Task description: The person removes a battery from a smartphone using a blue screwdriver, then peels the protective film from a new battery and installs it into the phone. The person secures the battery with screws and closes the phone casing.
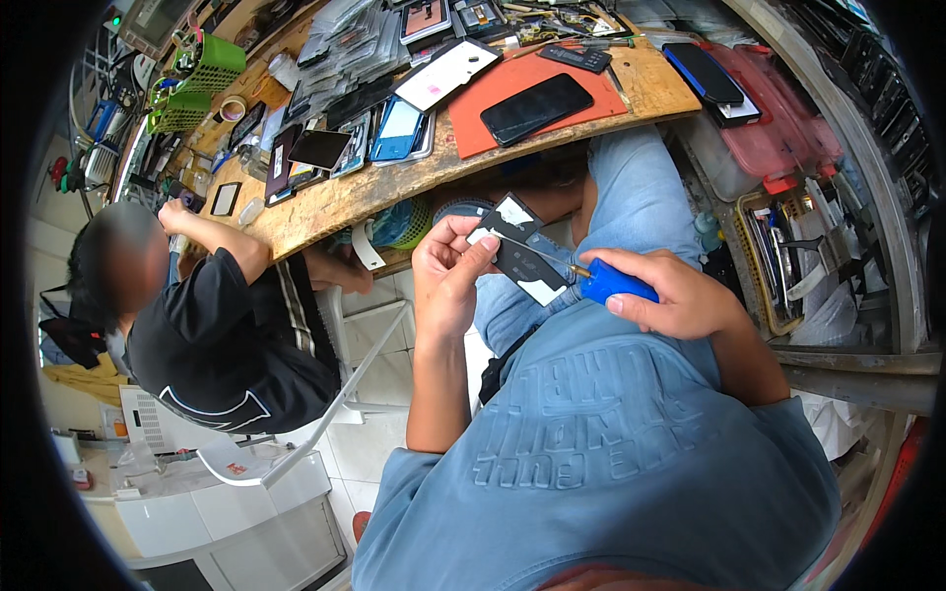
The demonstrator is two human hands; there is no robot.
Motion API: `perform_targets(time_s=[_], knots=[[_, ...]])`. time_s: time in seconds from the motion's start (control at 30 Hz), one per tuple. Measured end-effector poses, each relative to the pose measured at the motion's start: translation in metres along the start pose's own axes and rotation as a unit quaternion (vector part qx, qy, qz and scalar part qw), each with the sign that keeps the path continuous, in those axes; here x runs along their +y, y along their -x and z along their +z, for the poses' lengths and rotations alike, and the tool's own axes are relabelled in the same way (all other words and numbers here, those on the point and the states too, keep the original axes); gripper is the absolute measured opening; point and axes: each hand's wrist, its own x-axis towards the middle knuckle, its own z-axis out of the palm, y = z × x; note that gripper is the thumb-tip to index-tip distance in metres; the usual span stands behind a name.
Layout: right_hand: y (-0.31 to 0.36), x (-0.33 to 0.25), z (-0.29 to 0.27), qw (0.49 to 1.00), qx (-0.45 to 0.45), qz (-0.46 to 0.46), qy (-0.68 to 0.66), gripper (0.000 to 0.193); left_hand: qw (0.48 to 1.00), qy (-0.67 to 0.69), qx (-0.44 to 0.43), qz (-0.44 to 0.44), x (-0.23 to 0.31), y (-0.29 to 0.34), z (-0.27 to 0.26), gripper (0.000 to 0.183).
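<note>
Above my lap, my left hand (451, 274) pinches a flat black phone battery (522, 258) between thumb and fingers. White patches show at the battery's upper and lower ends, and it is held tilted. My right hand (680, 295) is closed around the blue handle of a screwdriver (619, 284). The tool's thin metal shaft lies across the face of the battery, its tip close to my left thumb. Whether the tip touches the surface I cannot tell.
A worn wooden workbench (325, 212) carries an orange mat (473, 133) with a black phone (537, 108). Phone parts crowd its left side. A person in black (236, 345) sits at left. Red-lidded boxes (759, 128) and a tool basket (764, 256) stand at right.
</note>
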Motion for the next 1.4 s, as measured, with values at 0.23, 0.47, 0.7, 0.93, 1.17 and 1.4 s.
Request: perform_targets(time_s=[0.23,0.47,0.7,0.93,1.17,1.4], knots=[[0.015,-0.027,-0.011,0.996,0.009,-0.091,0.001,0.058,1.000,0.012,0.013,-0.012,-0.009,-0.006,-0.004,0.017],[-0.002,0.001,0.003,1.000,0.015,0.000,0.005,0.059,1.000,-0.021,0.005,-0.009,-0.006,-0.002,0.002,0.019],[0.004,-0.004,0.004,1.000,0.005,-0.011,-0.008,0.056,1.000,0.020,0.000,-0.010,-0.003,-0.001,0.004,0.018],[0.008,-0.016,-0.003,0.999,0.017,-0.023,0.014,0.055,1.000,0.021,-0.006,-0.009,-0.002,-0.002,-0.001,0.019],[0.002,-0.001,0.006,1.000,0.013,0.000,-0.009,0.056,1.000,0.003,-0.023,-0.007,-0.001,-0.001,-0.004,0.018],[0.013,-0.021,-0.005,0.999,0.006,-0.013,-0.036,0.055,1.000,-0.007,-0.012,-0.012,-0.004,-0.006,-0.008,0.017]])
